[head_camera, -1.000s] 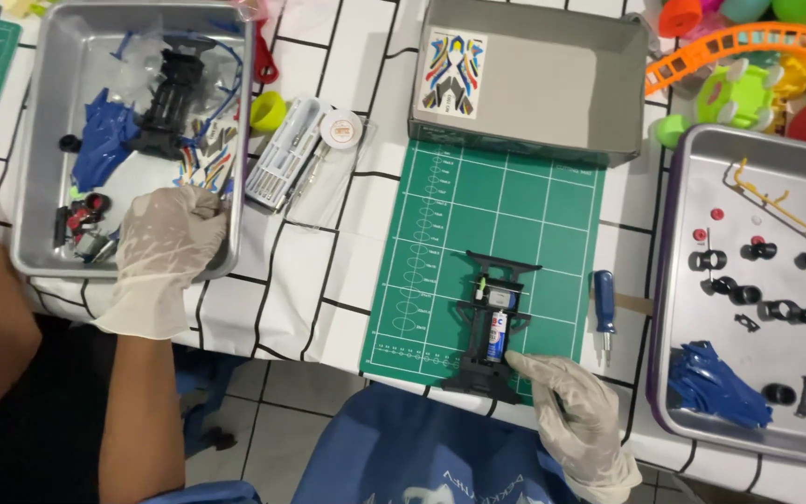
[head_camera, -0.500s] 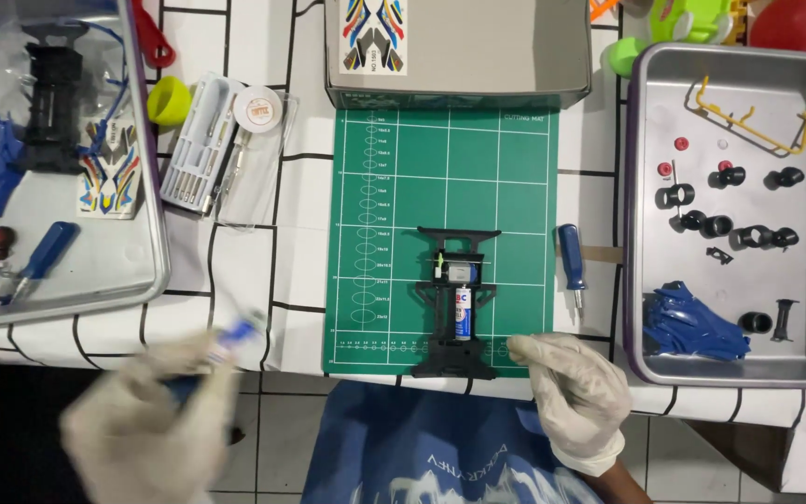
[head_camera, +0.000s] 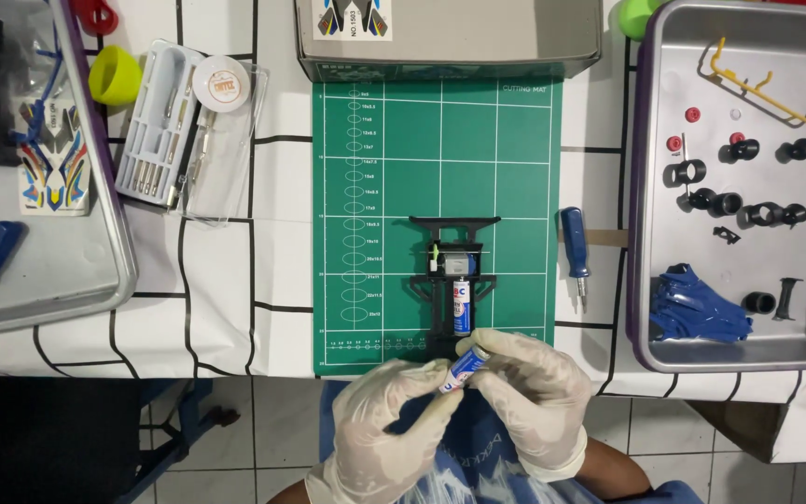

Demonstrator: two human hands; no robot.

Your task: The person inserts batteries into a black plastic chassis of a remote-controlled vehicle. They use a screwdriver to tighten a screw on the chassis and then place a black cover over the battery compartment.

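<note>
The chassis point(head_camera: 453, 280) sits on the cutting mat point(head_camera: 384, 187), a box point(head_camera: 448, 37) behind it. A screwdriver point(head_camera: 575, 254) lies just right of the mat, a tray point(head_camera: 646, 215) beyond; a tool case point(head_camera: 165, 131) lies left. Both hands point(head_camera: 394, 425) point(head_camera: 534, 397) meet on a battery point(head_camera: 464, 366) at the near edge.

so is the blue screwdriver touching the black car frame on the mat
Apart. The head view shows green mat between the blue screwdriver and the black car frame.

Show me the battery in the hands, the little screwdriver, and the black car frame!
battery point(head_camera: 467, 364): head view, on its blue-and-white middle.
screwdriver point(head_camera: 573, 235): head view, on its blue handle.
black car frame point(head_camera: 454, 227): head view, on its top crossbar.
</note>
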